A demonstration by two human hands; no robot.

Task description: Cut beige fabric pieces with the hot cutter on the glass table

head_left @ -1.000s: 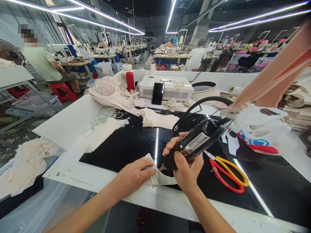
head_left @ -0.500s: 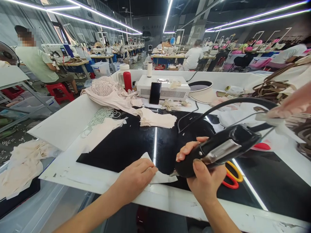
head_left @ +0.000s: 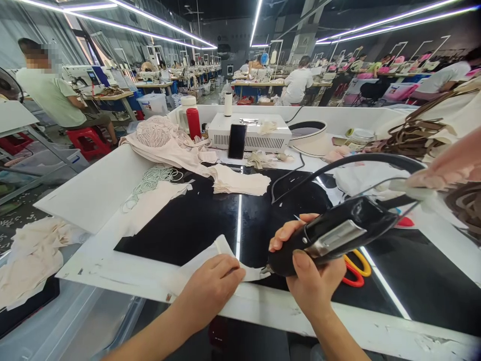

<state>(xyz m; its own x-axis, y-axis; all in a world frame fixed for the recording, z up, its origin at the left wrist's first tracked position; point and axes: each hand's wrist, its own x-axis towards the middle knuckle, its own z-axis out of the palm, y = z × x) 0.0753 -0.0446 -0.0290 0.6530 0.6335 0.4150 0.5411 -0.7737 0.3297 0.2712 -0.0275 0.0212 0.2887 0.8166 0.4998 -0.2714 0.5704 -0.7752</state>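
In the head view my right hand [head_left: 313,281] is wrapped round a black corded hand tool [head_left: 338,233] with a silver metal lever. Its small metal tip points left and meets the right end of a white fabric piece [head_left: 253,272] near the table's front edge. Fingers of my left hand [head_left: 216,283] are closed and press on that fabric, just left of the tip. Part of the fabric is hidden under the left hand. Right beside my right hand lie scissors with red and yellow handles [head_left: 356,268], their blades mostly hidden.
Behind the black mat [head_left: 188,220] stand a white vented box [head_left: 255,140], a phone [head_left: 237,141] and a red bottle [head_left: 193,124]. A stack of beige cloth pieces [head_left: 240,180] lies on the mat. What looks like another person's hand [head_left: 447,168] is at right, by the cable.
My left hand has shifted slightly right and nearer, and more of the white fabric shows behind and left of it. The tool remains gripped, with its tip at the fabric's right end.
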